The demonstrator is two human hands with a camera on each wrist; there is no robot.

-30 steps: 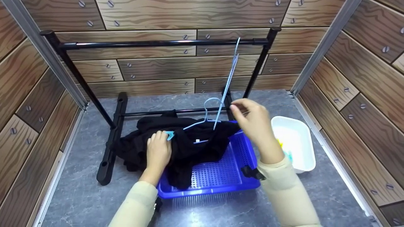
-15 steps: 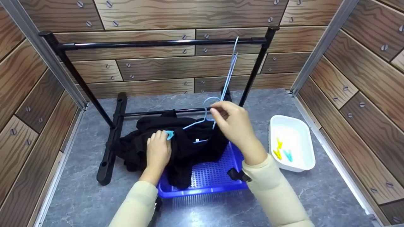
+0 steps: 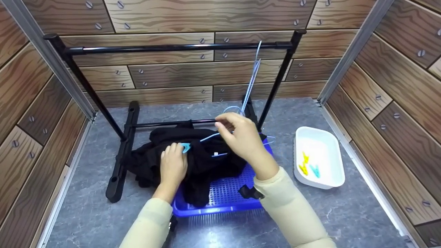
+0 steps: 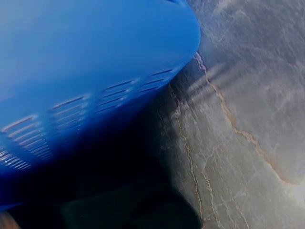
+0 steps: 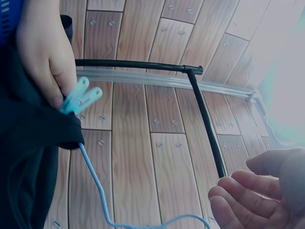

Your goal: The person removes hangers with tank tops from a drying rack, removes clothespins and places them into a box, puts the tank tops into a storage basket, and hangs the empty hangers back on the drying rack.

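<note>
A black garment (image 3: 201,163) with a neck opening lies over the blue basket, and a light-blue wire hanger (image 3: 210,136) runs through its neckline. My left hand (image 3: 173,165) grips the cloth at one shoulder, right beside a teal clothespin (image 3: 185,147). In the right wrist view that clothespin (image 5: 81,95) stands up from the garment's shoulder edge, with the left thumb against the cloth. Above the neckline my right hand (image 3: 239,136) hovers with fingers loosely bent and nothing between them, overlapping the hanger's hook. The left wrist view shows mostly the basket's side (image 4: 95,47).
A black clothes rack (image 3: 172,47) stands behind, with light-blue hangers (image 3: 253,77) hooked near its right end. The blue basket (image 3: 224,207) sits on grey floor. To the right is a white tub (image 3: 325,141) with yellow clothespins (image 3: 304,168) and a teal one (image 3: 315,170).
My right hand has moved left from the garment's right side to above its neckline, beside the hanger's hook. The tub's clothespins are now uncovered. The left hand has stayed in place.
</note>
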